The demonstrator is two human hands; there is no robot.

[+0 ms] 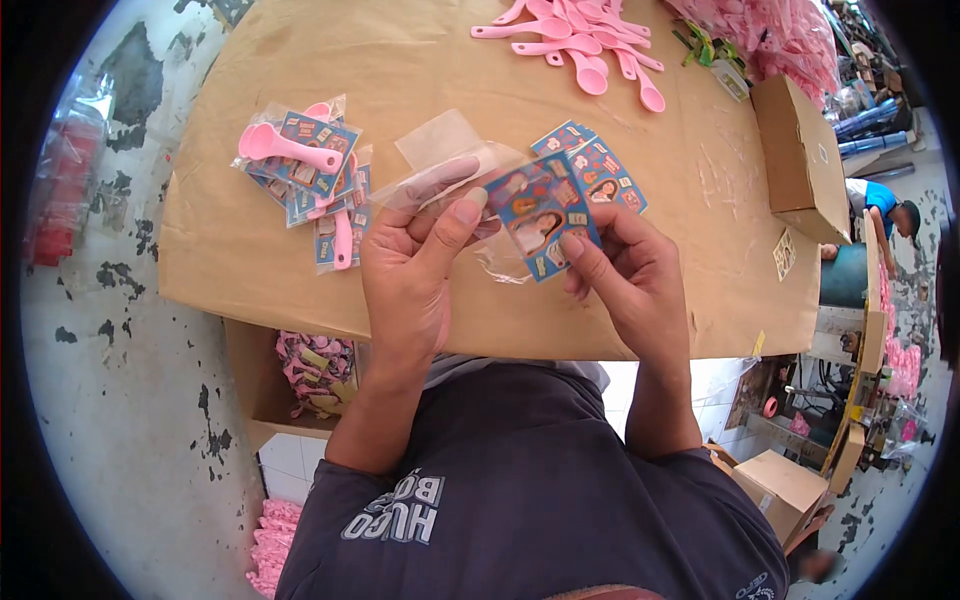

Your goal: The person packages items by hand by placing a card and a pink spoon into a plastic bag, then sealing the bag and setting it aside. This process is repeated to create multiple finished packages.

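Observation:
Between thumb and fingers, my left hand [412, 265] pinches a clear plastic bag [428, 185], which spreads out above it over the table. My right hand [632, 268] grips a blue printed card [535, 222] by its lower right edge. The card's left side overlaps the clear plastic beside my left thumb. Just behind the right hand lie more blue printed cards [612, 165], loosely stacked. To the left of my left hand is a small heap of clear bags with blue cards and pink measuring spoons [290, 147] in or on them.
Loose pink measuring spoons [575, 40] pile up at the table's far side. At the right edge stands a cardboard box [795, 155], with pink plastic packs [770, 35] behind it. An open carton [270, 385] sits below the table's left front. Another person [880, 205] bends down at far right.

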